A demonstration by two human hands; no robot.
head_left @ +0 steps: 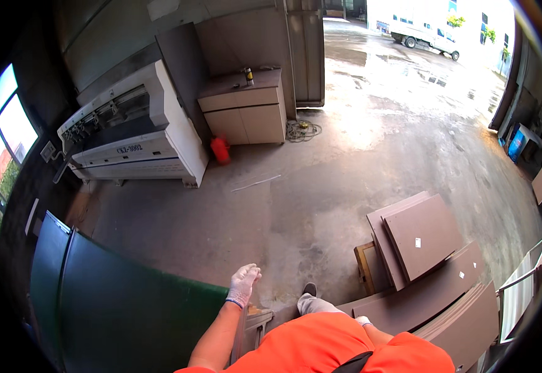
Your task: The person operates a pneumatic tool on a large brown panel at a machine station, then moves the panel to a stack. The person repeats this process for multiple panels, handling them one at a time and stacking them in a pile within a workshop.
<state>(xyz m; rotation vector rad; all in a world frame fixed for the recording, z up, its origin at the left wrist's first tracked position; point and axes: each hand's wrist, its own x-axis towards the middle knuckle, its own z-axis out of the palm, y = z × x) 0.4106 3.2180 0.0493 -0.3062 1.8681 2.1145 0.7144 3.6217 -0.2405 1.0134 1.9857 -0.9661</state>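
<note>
My left hand [244,285], in a white glove with a blue cuff, is held out in front of my body. Its fingers are curled in, and nothing shows in them. Just left of it is the corner of a large dark green surface [140,292]. Only a bit of my right hand [363,321], also in a white glove, appears beside my orange top; its fingers are hidden. Closest to that hand are stacked brown panels [420,295], some with small white labels. Farther out, more brown panels [423,233] lie on a wooden support [364,267].
A white machine [134,149] stands at the far left, beside a cabinet [246,118] with a can [249,76] on top. A red container [220,150] and a coiled cable [303,130] are on the floor. Beyond the wide doorway, a white truck [426,37] is parked. Metal frames [522,286] lean at right.
</note>
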